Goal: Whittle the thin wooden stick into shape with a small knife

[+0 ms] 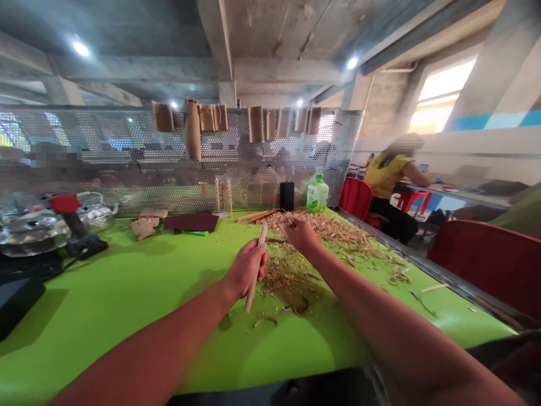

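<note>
My left hand (pixel 248 267) is closed around a pale wooden stick (pixel 256 266) held nearly upright over the green table (pixel 127 293). My right hand (pixel 301 233) is closed in a pinch just right of the stick's top end, gripping a small thin tool with a red bit (pixel 289 223) that I cannot make out clearly. Beneath and beyond both hands lies a heap of wood shavings (pixel 321 231).
At the back stand a perforated metal screen (pixel 127 158) with hanging wooden pieces, a green bottle (pixel 317 194), a black cylinder (pixel 287 195), carved sticks (pixel 223 197) and a dark red pad (pixel 191 221). A red-topped machine (pixel 71 223) is left. A person in yellow (pixel 391 180) sits right, near red chairs (pixel 486 265).
</note>
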`<action>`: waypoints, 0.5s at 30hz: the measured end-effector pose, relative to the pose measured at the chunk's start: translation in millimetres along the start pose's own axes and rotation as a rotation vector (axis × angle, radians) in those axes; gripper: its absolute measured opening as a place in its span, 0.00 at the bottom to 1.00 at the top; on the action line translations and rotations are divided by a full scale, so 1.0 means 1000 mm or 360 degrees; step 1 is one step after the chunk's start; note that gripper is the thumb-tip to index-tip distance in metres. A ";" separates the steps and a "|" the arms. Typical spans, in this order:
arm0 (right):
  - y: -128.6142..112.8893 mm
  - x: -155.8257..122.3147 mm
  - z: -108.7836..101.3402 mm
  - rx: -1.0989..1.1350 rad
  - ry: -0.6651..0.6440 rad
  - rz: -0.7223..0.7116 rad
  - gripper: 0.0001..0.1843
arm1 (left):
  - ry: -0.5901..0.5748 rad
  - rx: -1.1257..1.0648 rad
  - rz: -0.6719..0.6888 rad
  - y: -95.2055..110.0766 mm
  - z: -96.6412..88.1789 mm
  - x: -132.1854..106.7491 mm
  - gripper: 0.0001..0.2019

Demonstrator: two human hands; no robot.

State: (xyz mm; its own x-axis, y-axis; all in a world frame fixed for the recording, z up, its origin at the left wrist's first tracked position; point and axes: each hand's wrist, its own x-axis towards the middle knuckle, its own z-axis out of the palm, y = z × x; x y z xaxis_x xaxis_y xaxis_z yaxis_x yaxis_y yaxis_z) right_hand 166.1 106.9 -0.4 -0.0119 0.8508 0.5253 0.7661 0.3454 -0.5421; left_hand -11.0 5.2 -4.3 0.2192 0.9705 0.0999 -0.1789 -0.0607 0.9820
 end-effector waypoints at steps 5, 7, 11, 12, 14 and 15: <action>0.001 0.000 -0.003 0.0117 0.0025 -0.0112 0.17 | 0.0022 0.0108 0.0024 -0.001 0.001 -0.002 0.08; 0.000 -0.001 -0.002 0.0149 0.0014 -0.0127 0.17 | 0.0033 0.0108 0.0022 0.000 0.001 -0.001 0.09; -0.005 -0.005 0.001 0.0266 -0.0053 -0.0157 0.16 | 0.0053 0.0052 0.0035 0.002 0.000 -0.001 0.09; -0.007 -0.007 0.003 0.0316 -0.0065 -0.0178 0.16 | 0.0049 0.0043 0.0038 0.002 0.000 0.000 0.09; -0.012 -0.011 0.007 0.0482 -0.0085 -0.0202 0.13 | 0.0042 0.0055 0.0039 0.002 0.000 0.001 0.08; -0.014 -0.013 0.009 0.0615 -0.0119 -0.0184 0.13 | 0.0044 0.0077 0.0038 0.002 0.000 0.001 0.07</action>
State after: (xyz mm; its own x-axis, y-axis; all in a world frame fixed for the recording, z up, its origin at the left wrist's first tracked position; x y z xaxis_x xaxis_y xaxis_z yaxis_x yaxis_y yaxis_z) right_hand 149.5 94.6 -5.7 -0.1411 0.8193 0.5557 0.4592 0.5515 -0.6964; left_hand -11.4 6.2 -2.0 0.1889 0.9747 0.1195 -0.1370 -0.0943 0.9861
